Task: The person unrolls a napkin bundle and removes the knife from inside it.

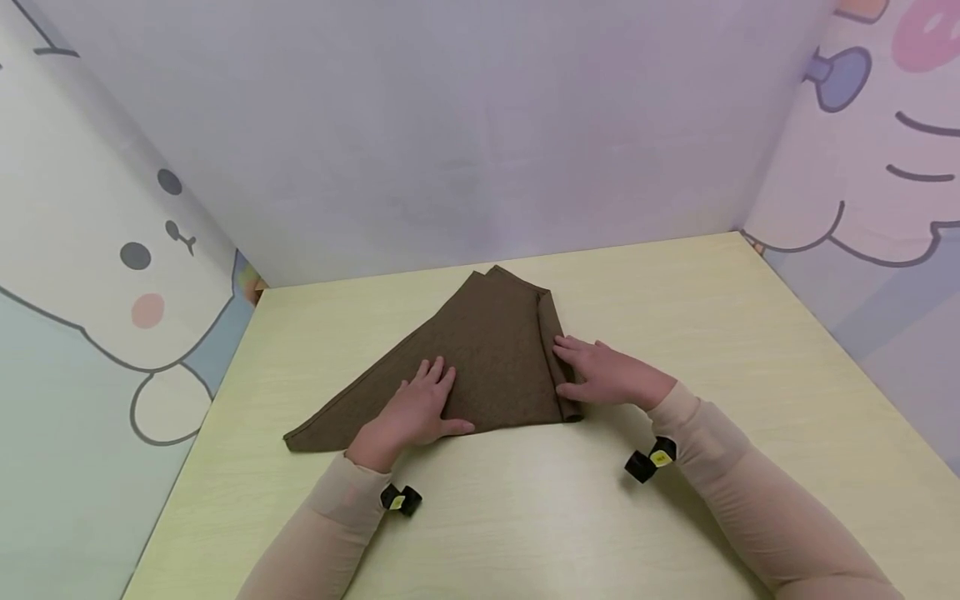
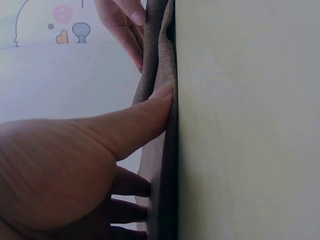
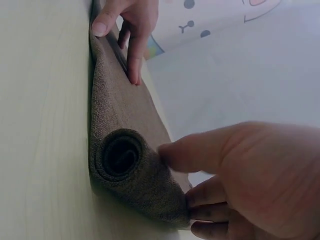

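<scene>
The brown cloth (image 1: 495,350) (tapering leftward) lies spread on the pale table (image 1: 675,292), right edge rolled up.

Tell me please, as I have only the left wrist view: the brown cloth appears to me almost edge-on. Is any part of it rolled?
Observer: Yes. In the right wrist view, one end of the brown cloth is wound into a roll with a spiral opening.

Operator: Thank you. Along which side of the cloth does this roll lie?

Observer: In the head view it lies along the right side, where the right grip touches it.

Operator: And what form does the cloth have toward the left?

Observer: It narrows into a small tip, seen in the head view.
</scene>
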`<state>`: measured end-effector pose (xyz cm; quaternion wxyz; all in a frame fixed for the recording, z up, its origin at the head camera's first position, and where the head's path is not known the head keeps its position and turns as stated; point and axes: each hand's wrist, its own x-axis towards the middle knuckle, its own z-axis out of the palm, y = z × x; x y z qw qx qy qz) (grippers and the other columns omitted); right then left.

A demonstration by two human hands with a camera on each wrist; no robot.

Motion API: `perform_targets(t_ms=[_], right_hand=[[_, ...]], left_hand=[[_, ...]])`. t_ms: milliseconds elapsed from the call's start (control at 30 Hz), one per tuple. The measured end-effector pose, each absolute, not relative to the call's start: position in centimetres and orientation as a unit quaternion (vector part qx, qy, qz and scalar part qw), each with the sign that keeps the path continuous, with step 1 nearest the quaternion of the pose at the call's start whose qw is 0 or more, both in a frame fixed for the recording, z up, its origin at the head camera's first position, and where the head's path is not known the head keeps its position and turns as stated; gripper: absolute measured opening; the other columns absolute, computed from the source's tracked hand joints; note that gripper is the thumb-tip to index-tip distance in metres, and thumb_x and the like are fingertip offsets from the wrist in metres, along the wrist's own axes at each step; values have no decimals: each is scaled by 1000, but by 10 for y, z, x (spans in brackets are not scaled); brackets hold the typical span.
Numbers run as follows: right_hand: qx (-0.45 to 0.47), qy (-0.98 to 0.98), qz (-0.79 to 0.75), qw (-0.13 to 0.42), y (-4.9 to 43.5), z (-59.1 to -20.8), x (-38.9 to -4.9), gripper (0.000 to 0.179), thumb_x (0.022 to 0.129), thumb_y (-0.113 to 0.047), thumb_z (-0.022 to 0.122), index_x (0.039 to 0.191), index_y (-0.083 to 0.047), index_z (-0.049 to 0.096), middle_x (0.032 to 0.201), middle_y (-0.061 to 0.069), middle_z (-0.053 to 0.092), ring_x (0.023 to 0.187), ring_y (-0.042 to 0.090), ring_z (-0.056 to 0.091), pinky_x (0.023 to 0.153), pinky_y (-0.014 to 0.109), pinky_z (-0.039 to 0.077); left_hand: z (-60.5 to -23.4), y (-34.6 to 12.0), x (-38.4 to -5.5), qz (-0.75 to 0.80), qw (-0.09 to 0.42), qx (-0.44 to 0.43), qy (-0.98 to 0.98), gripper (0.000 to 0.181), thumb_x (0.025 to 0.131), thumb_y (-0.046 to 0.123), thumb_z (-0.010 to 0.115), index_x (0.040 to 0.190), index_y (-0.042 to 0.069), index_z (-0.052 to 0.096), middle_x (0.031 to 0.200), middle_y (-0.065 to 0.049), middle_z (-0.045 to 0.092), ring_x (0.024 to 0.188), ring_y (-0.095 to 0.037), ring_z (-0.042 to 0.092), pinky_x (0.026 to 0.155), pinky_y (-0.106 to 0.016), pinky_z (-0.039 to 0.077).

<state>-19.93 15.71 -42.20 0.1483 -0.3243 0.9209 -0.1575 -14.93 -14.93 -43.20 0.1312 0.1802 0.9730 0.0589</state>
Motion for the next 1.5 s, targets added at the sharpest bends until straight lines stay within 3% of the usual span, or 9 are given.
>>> perform_targets(t_ms=[133,700,1000,1500], right_hand=[[-321,922,-160,146,156,-421,-198,72,88,-37,58,141,3,29,147,19,22,134,32,22,103,54,17],[-317,925,-167,128,155,-425,-196,75,87,-42,59,142,0,29,146,20,23,131,36,25,102,48,25],[-315,921,-192,124,171,-431,-197,73,87,-42,59,143,-5,29,147,15,24,133,29,24,102,44,26],[-325,917,-209,102,182,-433,-194,72,88,-42,58,142,-4,30,146,15,26,134,28,23,102,44,26]], left_hand=[[-432,-149,-149,58,130,181,973,94,78,62,57,144,2,25,149,-20,12,135,-39,10,97,-59,26],[-433,-150,-149,57,125,185,973,93,79,62,55,144,2,25,149,-21,13,135,-39,11,97,-58,26],[-432,-150,-148,53,126,184,973,93,79,62,55,144,2,25,149,-20,13,135,-38,11,97,-58,26],[-432,-152,-148,34,126,193,972,93,80,64,51,145,3,23,149,-19,13,135,-38,11,99,-55,26]])
